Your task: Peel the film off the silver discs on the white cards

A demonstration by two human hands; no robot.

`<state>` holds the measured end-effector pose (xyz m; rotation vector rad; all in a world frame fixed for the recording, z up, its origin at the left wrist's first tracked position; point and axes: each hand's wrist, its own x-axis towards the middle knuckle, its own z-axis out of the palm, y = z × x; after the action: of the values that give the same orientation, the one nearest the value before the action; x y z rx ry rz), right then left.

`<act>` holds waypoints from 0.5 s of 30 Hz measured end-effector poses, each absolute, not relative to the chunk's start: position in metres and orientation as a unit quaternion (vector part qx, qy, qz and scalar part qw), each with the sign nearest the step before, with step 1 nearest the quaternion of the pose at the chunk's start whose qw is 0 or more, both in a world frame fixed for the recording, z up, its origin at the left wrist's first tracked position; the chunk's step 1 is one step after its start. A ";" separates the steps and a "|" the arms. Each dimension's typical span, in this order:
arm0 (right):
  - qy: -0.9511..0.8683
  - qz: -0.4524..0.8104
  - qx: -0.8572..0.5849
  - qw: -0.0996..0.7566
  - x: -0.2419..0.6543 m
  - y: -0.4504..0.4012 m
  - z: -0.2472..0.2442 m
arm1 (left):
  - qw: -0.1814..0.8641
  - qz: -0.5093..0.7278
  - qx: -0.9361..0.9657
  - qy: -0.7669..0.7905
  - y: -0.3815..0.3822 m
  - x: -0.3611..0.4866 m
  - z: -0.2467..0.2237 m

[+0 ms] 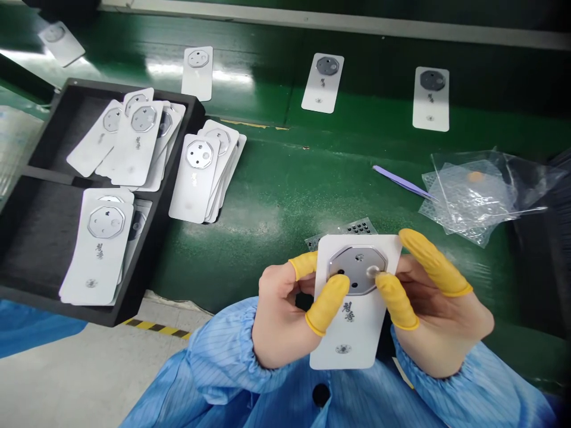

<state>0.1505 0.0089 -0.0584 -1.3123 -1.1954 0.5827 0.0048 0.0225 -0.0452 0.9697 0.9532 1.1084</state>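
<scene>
Both my hands hold one white phone back cover (357, 333) close to my body, tilted up toward me. It has a grey octagonal camera plate with small holes, dark lettering below it and a round emblem near the bottom. My left hand (289, 321) grips the left edge, its yellow-cotted thumb pressing on the plate's lower left. My right hand (439, 303) pinches the right side, thumb on the plate beside a pale round spot, yellow-cotted index finger at the top corner. Behind the cover lies a clear sheet of small black dots (359, 227), partly hidden.
A black divided tray (129, 297) at left holds several similar covers. Beside it is a stack of covers (191, 184). Single covers (323, 89) lie along the back of the green bench (267, 178). Purple tweezers (401, 181) touch a pile of clear plastic sheets (473, 196) at right.
</scene>
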 end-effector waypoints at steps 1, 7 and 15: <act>-0.518 0.246 -0.564 0.593 0.151 0.009 -0.058 | 0.638 0.488 0.421 0.420 0.022 0.005 -0.044; -0.555 0.239 -0.549 0.577 0.154 0.006 -0.055 | 0.657 0.482 0.389 0.430 0.029 0.005 -0.042; -0.557 0.223 -0.558 0.573 0.151 0.005 -0.061 | 0.696 0.425 0.364 0.450 0.040 0.000 -0.041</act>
<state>0.1514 0.0055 -0.0612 -1.3084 -1.3055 0.5227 -0.0003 0.0405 -0.0411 0.8126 1.0048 0.9483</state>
